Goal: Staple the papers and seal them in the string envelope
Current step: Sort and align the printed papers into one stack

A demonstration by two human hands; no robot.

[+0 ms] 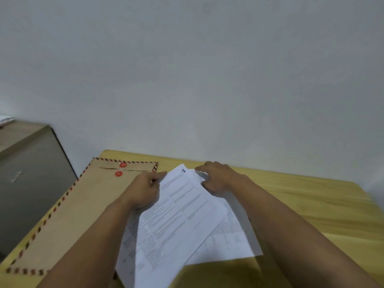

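Observation:
Several printed white papers [178,217] lie fanned out of line on the yellow wooden table [311,204]; the top sheet bears a handwritten "1" near its far corner. My left hand [145,190] pinches the top sheet's far left edge between thumb and fingers. My right hand [218,177] rests with spread fingers on the far right corner of the sheets. A brown string envelope [79,204] with a red-and-dark striped border and two red button discs lies flat to the left, its flap at the far end. No stapler is in view.
A grey metal cabinet [31,173] stands left of the table, below its level. A plain white wall [187,69] rises right behind the table's far edge. Bare tabletop extends to the right of the papers.

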